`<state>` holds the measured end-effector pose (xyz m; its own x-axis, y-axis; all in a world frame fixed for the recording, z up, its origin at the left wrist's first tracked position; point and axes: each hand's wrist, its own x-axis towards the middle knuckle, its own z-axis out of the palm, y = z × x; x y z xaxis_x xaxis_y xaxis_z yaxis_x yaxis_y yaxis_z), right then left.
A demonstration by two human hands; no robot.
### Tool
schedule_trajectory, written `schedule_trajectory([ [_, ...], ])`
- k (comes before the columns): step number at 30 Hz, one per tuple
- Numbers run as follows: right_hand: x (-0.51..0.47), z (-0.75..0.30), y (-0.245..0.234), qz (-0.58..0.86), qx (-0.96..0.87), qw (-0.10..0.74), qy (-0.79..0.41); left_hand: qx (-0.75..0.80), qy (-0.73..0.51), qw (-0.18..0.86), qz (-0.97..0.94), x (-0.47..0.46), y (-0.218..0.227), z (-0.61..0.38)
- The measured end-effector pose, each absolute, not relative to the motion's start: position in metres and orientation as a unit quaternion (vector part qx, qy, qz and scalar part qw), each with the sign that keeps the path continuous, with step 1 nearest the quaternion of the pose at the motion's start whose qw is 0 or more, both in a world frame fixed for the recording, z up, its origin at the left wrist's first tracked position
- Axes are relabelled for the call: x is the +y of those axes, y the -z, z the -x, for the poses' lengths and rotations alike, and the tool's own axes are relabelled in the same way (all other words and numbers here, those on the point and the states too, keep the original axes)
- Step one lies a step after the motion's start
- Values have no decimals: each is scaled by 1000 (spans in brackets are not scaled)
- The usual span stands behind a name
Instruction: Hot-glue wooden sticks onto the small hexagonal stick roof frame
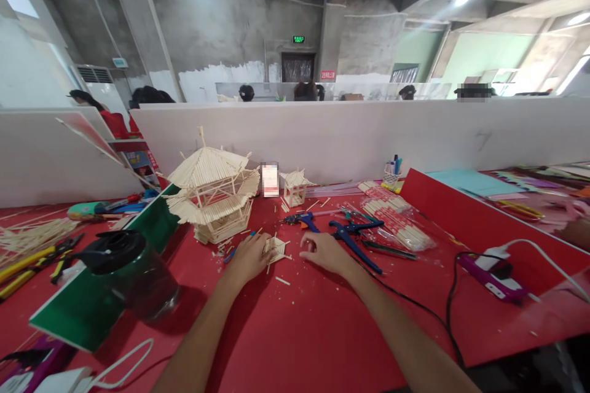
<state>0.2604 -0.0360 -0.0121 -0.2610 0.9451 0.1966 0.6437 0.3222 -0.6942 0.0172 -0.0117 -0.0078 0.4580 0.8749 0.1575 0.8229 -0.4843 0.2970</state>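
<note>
My left hand (251, 256) rests on the red table with its fingers closed on the left side of a small wooden-stick frame (278, 249). Part of that frame is hidden under the fingers. Just right of it, apart from the frame, my right hand (326, 252) hovers with curled fingers; a gap shows between thumb and forefinger, and I see nothing in it. Behind my left hand stands a large stick pavilion (212, 187) with a two-tiered roof. A smaller stick pavilion (295, 189) is farther back. Loose stick pieces (283, 280) lie around the frame.
Blue-handled cutters (354, 242) and a glue gun (306, 220) lie beyond my right hand, near bagged sticks (396, 221). A dark bottle (131, 276) stands left by a green divider (83, 307). A black cable (405, 298) crosses toward a purple power strip (495, 282).
</note>
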Motion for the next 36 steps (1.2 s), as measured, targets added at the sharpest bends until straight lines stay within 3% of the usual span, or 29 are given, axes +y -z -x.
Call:
schedule_trajectory([
  [4,-41,-253,13,531,-788,231,-211,492,-169,129,-844,-8,10,-18],
  [16,-41,-226,32,555,-787,217,-159,484,-226,191,-823,-4,13,-18],
  [21,-42,-225,36,540,-786,256,-158,481,-314,247,-780,2,10,-17],
  [30,-33,-225,33,460,-658,442,-402,443,-465,332,-691,8,-2,-14],
  [36,-35,-226,33,430,-620,428,-497,447,-492,357,-656,2,-9,-20],
])
